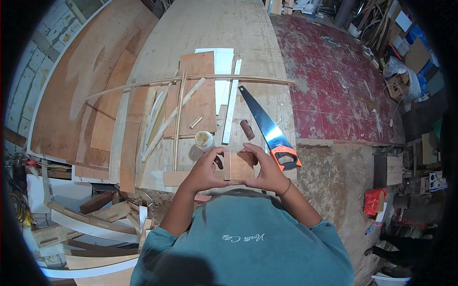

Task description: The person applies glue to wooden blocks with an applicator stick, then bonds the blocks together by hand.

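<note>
A small square wooden piece [242, 166] is held between both hands at the near edge of the wooden table [200, 24]. My left hand [208, 168] grips its left side, and my right hand [265, 168] grips its right side. Just beyond my left hand stands an open white jar [203, 139]. To the right of my right hand lies a handsaw [269, 128] with an orange and black handle. A rolled brown piece [247, 129] rests between the jar and the saw blade.
Thin wooden strips [179, 119], a reddish board [198, 95] and white pieces [223, 71] lie across the table. Large panels [90, 86] lean at the left. Offcuts [90, 224] are piled at lower left, and a red bag [373, 201] sits on the floor at right.
</note>
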`<act>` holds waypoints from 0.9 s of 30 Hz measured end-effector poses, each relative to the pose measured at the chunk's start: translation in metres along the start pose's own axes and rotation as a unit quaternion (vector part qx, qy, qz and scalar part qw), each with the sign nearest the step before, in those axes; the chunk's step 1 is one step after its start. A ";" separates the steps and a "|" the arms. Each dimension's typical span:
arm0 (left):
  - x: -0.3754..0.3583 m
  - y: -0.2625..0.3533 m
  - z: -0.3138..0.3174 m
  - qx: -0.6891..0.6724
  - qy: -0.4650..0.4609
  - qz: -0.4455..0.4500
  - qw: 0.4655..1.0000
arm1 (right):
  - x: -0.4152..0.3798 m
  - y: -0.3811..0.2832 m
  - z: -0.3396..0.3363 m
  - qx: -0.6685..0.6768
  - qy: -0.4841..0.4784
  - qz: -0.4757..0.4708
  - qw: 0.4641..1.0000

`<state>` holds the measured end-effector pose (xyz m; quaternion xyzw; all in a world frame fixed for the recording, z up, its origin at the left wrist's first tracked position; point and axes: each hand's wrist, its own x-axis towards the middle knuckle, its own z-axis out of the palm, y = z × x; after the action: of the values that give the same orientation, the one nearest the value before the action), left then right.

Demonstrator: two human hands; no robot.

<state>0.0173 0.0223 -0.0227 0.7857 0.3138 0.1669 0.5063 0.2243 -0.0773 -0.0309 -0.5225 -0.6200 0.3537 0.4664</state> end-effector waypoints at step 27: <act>-0.005 -0.001 0.002 -0.024 0.008 0.011 1.000 | 0.000 -0.009 -0.007 0.016 -0.020 -0.011 1.000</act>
<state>0.0143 0.0178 -0.0241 0.7755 0.3051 0.1857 0.5207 0.2279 -0.0799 -0.0205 -0.5009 -0.6290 0.3691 0.4661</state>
